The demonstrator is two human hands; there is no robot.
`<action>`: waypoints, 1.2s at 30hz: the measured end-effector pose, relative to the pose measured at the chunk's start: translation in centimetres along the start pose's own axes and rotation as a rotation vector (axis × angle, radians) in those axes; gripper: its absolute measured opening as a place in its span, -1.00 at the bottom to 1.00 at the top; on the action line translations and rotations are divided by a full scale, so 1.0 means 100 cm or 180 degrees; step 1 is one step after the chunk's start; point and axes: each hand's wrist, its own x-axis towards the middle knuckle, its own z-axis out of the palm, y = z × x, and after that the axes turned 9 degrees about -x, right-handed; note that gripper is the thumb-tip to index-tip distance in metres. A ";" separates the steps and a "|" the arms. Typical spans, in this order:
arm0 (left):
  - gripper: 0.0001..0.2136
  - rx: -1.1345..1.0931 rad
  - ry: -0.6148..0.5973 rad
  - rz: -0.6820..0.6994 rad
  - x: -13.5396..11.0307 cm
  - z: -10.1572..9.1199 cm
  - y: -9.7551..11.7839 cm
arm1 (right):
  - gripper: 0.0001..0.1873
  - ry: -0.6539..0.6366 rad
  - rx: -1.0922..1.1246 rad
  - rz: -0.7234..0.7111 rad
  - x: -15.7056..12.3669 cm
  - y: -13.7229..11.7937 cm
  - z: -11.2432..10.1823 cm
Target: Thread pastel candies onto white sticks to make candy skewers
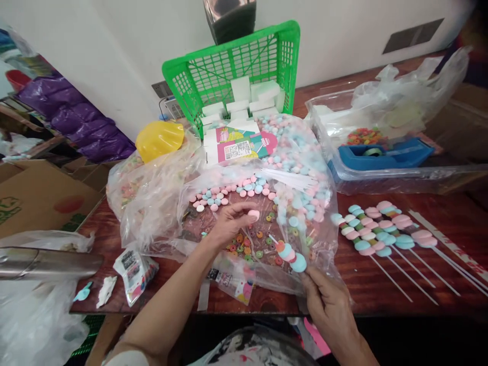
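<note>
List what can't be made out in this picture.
All in the head view:
- Lower end of the candy stick: hidden by the right hand.
- Near edge of the pink piece: partly covered by the left hand.
- Fine print on the white label: too small to read.
- Top of the metallic box: cut off by the upper edge.

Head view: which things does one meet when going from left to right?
Brown cardboard box, yellow dome-shaped object, left hand, white stick threaded with round pastel pieces, right hand, several white sticks bearing pink and blue discs.
</note>
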 end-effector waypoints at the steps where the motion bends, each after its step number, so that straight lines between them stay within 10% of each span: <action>1: -0.75 -0.0580 0.0062 -0.0248 -0.010 0.004 0.002 | -0.78 -0.0029 -0.0008 0.0018 -0.001 -0.001 0.000; 8: -0.72 -0.2215 0.0385 -0.0551 -0.058 0.031 0.000 | -0.78 -0.0076 -0.0038 -0.0183 -0.002 -0.013 -0.002; 36: -0.79 -0.2725 0.0777 -0.0377 -0.075 0.061 -0.014 | -0.73 -0.0485 -0.0797 -0.0175 -0.014 -0.013 -0.010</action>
